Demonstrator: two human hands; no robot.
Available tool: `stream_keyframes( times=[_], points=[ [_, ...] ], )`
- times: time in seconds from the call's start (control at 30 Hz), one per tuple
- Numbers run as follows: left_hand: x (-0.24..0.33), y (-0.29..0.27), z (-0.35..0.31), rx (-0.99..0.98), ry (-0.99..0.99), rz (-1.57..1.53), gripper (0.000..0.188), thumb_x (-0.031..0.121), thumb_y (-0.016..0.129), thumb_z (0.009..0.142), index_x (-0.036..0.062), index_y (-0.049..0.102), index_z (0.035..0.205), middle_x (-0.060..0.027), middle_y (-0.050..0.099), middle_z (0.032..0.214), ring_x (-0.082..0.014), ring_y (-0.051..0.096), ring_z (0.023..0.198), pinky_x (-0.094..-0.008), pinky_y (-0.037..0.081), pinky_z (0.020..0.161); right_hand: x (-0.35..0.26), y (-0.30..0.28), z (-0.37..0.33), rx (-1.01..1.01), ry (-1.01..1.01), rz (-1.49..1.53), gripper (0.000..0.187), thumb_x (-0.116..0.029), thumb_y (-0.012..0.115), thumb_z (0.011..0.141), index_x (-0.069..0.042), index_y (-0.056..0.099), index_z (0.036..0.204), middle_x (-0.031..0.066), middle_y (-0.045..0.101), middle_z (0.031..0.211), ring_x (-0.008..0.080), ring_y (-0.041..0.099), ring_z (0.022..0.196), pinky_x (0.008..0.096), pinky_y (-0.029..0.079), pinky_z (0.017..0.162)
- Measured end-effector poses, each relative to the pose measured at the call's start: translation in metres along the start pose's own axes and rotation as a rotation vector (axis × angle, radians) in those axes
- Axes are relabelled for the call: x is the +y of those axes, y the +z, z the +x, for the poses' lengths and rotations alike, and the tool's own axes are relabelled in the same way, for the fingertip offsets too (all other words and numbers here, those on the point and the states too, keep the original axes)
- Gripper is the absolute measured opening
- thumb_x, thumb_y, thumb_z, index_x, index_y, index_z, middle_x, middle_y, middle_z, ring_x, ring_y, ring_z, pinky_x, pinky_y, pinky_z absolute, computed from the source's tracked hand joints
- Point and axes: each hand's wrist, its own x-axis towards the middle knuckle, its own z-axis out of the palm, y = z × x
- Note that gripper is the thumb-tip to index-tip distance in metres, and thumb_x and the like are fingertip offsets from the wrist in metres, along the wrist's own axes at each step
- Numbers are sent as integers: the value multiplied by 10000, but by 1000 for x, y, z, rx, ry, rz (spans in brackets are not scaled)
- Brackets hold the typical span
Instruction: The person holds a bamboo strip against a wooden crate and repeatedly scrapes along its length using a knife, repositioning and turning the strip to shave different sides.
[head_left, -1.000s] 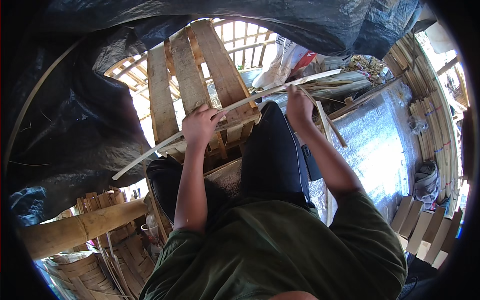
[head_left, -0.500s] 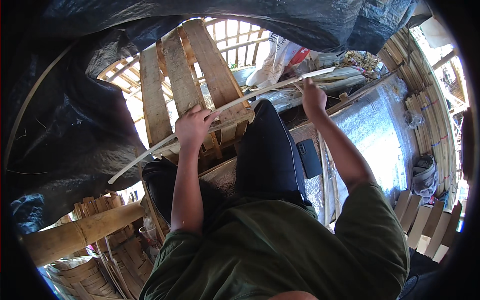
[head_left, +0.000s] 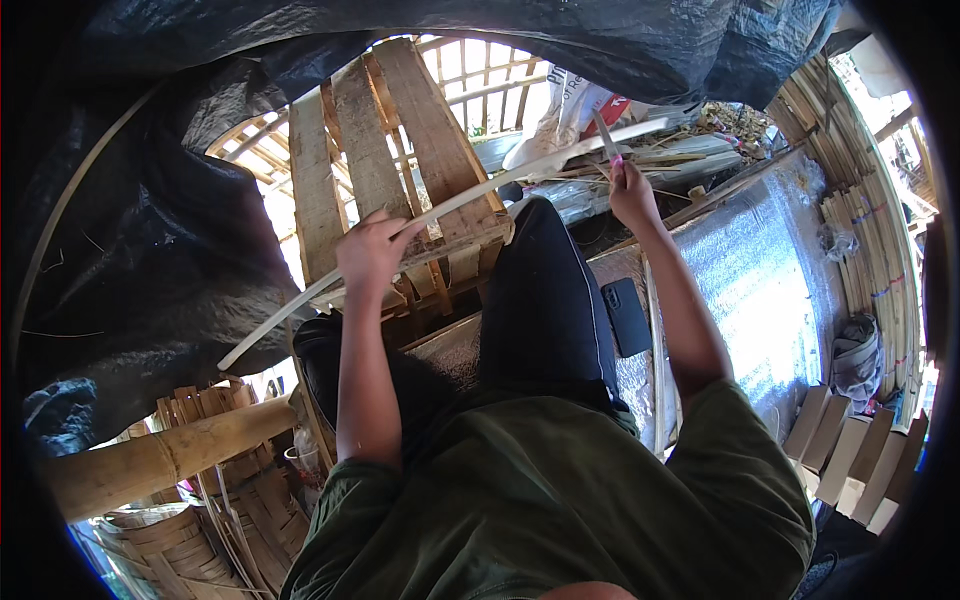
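Pale strip (head_left: 480, 190) slants lower L to upper R over slatted wood frame (head_left: 435, 125); L hand (head_left: 368, 252), fingers wrapped round it L of centre; R hand (head_left: 632, 194) nearer upper-R end, fingers gripping knife (head_left: 607, 142) crosswise, contact w/ strip unclear.

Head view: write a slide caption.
Left hand grips a long pale strip over wooden planks; right hand holds a knife.

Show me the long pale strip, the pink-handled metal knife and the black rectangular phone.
Long pale strip (head_left: 478, 192): head view, middle stretch.
Pink-handled metal knife (head_left: 605, 134): head view, blade.
Black rectangular phone (head_left: 627, 318): head view, back.
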Motion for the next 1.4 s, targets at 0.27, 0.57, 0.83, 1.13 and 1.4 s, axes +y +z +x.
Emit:
stream_keyframes(
  times=[0.27, 0.57, 0.83, 1.13, 1.4],
  points=[
    [-40, -24, -21, 27, -122, 54, 369, 470, 717, 846, 118, 730, 735, -59, 571, 693, -303, 612, 637, -406, 441, 558, -44, -28, -58, -1555, 367, 1413, 398, -351, 410, 1066, 23, 529, 1137, 322, 572, 1293, 444, 611, 1175, 532, 560, 897],
    [-37, -23, -19, 63, -130, 70, 372, 480, 729, 835, 114, 751, 773, -55, 595, 705, -300, 626, 648, -397, 466, 582, -27, 72, -27, -99, 996, 1639, 371, -256, 271, 1088, -29, 546, 985, 343, 466, 1404, 487, 451, 1333, 719, 372, 1045],
    [-35, -21, -17, 79, -106, 97, 374, 488, 724, 835, 120, 747, 776, -56, 587, 701, -302, 622, 641, -406, 458, 577, -17, 68, -42, -842, 1265, 1862, 317, -267, 365, 1042, -36, 543, 915, 500, 292, 1410, 652, 255, 1360, 808, 244, 1028],
    [-37, -21, -25, 120, -96, 110, 325, 452, 747, 823, 129, 746, 785, -42, 578, 700, -300, 614, 638, -400, 461, 571, -71, 94, -40, -14, 997, 1668, 272, -349, 375, 1078, -85, 435, 1092, 149, 493, 1194, 357, 536, 1182, 707, 359, 1017],
    [-50, -36, -31, 62, -31, -10, 260, 368, 792, 795, 111, 752, 789, -35, 604, 705, -279, 618, 635, -379, 463, 569, -64, 78, -51, -9, 890, 1744, 367, -323, 447, 1066, -18, 390, 1261, 198, 508, 1205, 337, 589, 1144, 591, 517, 970]
  ],
)
